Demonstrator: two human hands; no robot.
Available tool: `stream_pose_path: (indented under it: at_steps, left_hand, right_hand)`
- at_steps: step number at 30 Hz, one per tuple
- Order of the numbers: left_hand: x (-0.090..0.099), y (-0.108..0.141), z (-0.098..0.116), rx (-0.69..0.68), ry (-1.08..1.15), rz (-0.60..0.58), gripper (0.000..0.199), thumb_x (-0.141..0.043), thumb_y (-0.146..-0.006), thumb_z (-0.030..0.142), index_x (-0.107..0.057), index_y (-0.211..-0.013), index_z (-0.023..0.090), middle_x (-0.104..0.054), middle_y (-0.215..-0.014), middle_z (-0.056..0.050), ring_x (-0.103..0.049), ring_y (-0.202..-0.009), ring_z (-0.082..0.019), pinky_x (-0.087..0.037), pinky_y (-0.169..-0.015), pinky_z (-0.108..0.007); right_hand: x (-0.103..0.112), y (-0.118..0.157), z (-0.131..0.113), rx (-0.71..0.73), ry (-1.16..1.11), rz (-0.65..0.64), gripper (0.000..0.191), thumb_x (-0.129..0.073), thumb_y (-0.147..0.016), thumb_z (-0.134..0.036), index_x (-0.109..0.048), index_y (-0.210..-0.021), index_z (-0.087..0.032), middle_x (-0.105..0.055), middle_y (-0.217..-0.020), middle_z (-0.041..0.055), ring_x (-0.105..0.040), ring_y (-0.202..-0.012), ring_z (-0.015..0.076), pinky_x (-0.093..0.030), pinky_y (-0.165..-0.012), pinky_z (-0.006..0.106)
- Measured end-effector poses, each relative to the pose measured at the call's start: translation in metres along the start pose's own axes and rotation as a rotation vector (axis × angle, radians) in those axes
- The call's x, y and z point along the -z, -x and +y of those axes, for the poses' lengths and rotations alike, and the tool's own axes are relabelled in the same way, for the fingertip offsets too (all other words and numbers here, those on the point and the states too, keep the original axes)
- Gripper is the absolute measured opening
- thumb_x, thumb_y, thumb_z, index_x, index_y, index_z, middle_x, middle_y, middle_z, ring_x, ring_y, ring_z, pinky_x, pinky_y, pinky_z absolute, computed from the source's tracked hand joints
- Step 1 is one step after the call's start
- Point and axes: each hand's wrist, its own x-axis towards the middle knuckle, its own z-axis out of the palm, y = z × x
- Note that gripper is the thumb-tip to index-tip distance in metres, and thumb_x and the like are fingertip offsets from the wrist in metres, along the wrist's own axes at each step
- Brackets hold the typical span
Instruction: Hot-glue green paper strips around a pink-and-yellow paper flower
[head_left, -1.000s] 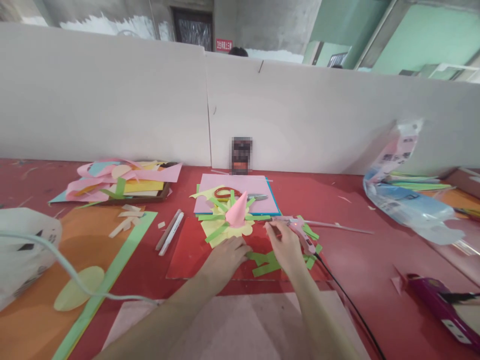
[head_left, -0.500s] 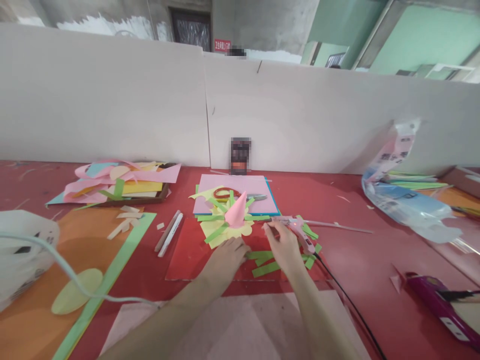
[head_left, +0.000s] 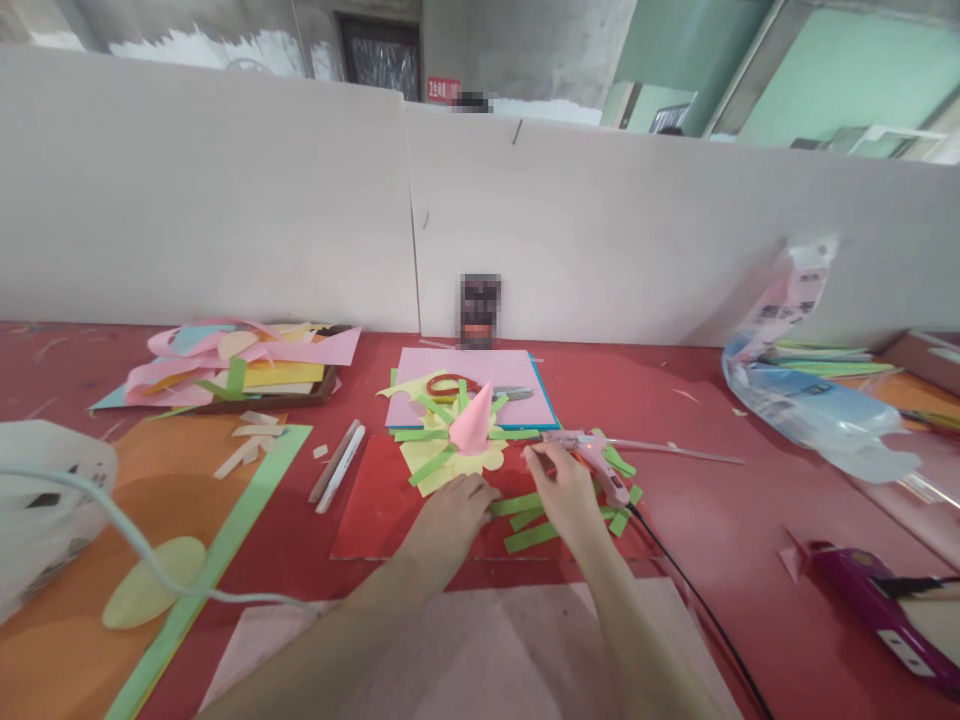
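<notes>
Beside strips (head_left: pixel 534 538), right hand (head_left: pixel 568 492) seemingly curled

A single view looks out from the person's head, facing forward and down across the red table (head_left: pixel 675 400). The arms (head_left: pixel 645 620) come in from the bottom edge, so the left hand (head_left: pixel 454 515) and right hand (head_left: pixel 564 490) show from behind, a little below the middle of the frame. The view is wide: both hands fit whole, with a white bag (head_left: pixel 52 490) cut by the left edge. A white board (head_left: pixel 262 200) spans the upper half; above it, the far wall (head_left: pixel 540 50) fills the top.
</notes>
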Motion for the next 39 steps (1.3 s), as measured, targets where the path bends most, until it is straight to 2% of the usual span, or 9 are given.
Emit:
stream_pose_path:
  at_steps: [7, 11, 14, 18, 21, 25, 29, 35, 39]
  left_hand:
    - [-0.003, 0.0, -0.006, 0.056, 0.206, 0.082, 0.009, -0.048, -0.081, 0.015, -0.053, -0.074, 0.018, -0.054, -0.083, -0.001, -0.051, -0.078, -0.015, -0.043, -0.069, -0.026]
    - [-0.001, 0.001, -0.007, 0.15, 0.407, 0.194, 0.009, -0.049, -0.08, 0.022, -0.052, -0.073, 0.018, -0.056, -0.074, 0.001, -0.053, -0.07, -0.014, -0.043, -0.065, -0.026]
    - [0.001, 0.0, -0.008, 0.214, 0.572, 0.286, 0.01, -0.049, -0.08, 0.024, -0.055, -0.073, 0.018, -0.06, -0.071, 0.001, -0.056, -0.068, -0.014, -0.044, -0.064, -0.025]
    - [0.002, -0.001, -0.011, 0.28, 0.656, 0.468, 0.01, -0.05, -0.08, 0.026, -0.058, -0.08, 0.019, -0.062, -0.074, 0.001, -0.057, -0.067, -0.013, -0.045, -0.064, -0.024]
    - [0.002, 0.0, -0.013, 0.239, 0.623, 0.556, 0.011, -0.051, -0.08, 0.026, -0.059, -0.082, 0.02, -0.061, -0.083, -0.001, -0.056, -0.073, -0.013, -0.045, -0.066, -0.023]
    - [0.004, 0.002, -0.01, 0.124, 0.6, 0.528, 0.012, -0.052, -0.08, 0.026, -0.062, -0.076, 0.019, -0.061, -0.084, -0.003, -0.056, -0.081, -0.016, -0.046, -0.072, -0.026]
    - [0.005, 0.002, -0.007, 0.068, 0.602, 0.451, 0.009, -0.054, -0.079, 0.023, -0.062, -0.078, 0.02, -0.06, -0.081, -0.002, -0.056, -0.077, -0.015, -0.046, -0.073, -0.027]
    - [0.0, -0.002, -0.011, 0.158, 0.665, 0.436, 0.018, -0.053, -0.078, 0.021, -0.057, -0.095, 0.021, -0.061, -0.086, -0.001, -0.057, -0.075, -0.013, -0.046, -0.066, -0.024]
    - [0.001, -0.002, -0.009, 0.153, 0.619, 0.346, 0.011, -0.05, -0.079, 0.023, -0.059, -0.084, 0.019, -0.062, -0.082, -0.001, -0.056, -0.075, -0.014, -0.045, -0.069, -0.025]
  right_hand:
    - [0.001, -0.001, -0.001, -0.063, -0.072, -0.014, 0.038, -0.033, -0.085, -0.047, -0.059, -0.075, -0.021, -0.064, -0.073, 0.0046, -0.058, -0.069, 0.0182, -0.042, -0.068, 0.03]
    - [0.0, -0.001, -0.001, -0.084, -0.203, -0.024, 0.044, -0.03, -0.085, -0.051, -0.061, -0.074, -0.022, -0.064, -0.071, 0.0053, -0.059, -0.066, 0.0185, -0.045, -0.066, 0.03]
    - [-0.001, 0.0, -0.002, -0.143, -0.278, -0.064, 0.047, -0.032, -0.082, -0.056, -0.061, -0.069, -0.021, -0.064, -0.064, 0.0051, -0.059, -0.058, 0.0181, -0.045, -0.056, 0.029]
    - [-0.002, 0.003, -0.009, -0.273, -0.409, -0.258, 0.057, -0.033, -0.079, -0.062, -0.059, -0.055, -0.018, -0.057, -0.044, 0.0044, -0.053, -0.04, 0.0142, -0.04, -0.041, 0.024]
    - [-0.002, 0.007, -0.018, -0.305, -0.5, -0.463, 0.06, -0.032, -0.078, -0.062, -0.061, -0.055, -0.015, -0.057, -0.044, 0.0045, -0.053, -0.039, 0.0128, -0.039, -0.038, 0.022]
    - [-0.002, 0.01, -0.029, -0.272, -0.576, -0.479, 0.049, -0.039, -0.077, -0.057, -0.064, -0.074, -0.016, -0.063, -0.062, 0.0032, -0.057, -0.047, 0.0125, -0.042, -0.039, 0.022]
    - [-0.003, 0.008, -0.026, -0.203, -0.591, -0.437, 0.035, -0.048, -0.075, -0.05, -0.062, -0.079, -0.018, -0.06, -0.063, 0.0003, -0.057, -0.055, 0.0133, -0.044, -0.041, 0.021]
    - [-0.002, 0.003, -0.018, -0.166, -0.509, -0.342, 0.024, -0.051, -0.075, -0.038, -0.063, -0.08, -0.018, -0.055, -0.056, -0.0023, -0.048, -0.046, 0.0098, -0.039, -0.042, 0.021]
    - [-0.001, 0.003, -0.019, -0.163, -0.507, -0.314, 0.024, -0.049, -0.075, -0.037, -0.063, -0.082, -0.018, -0.055, -0.056, -0.0018, -0.047, -0.047, 0.0103, -0.037, -0.043, 0.021]
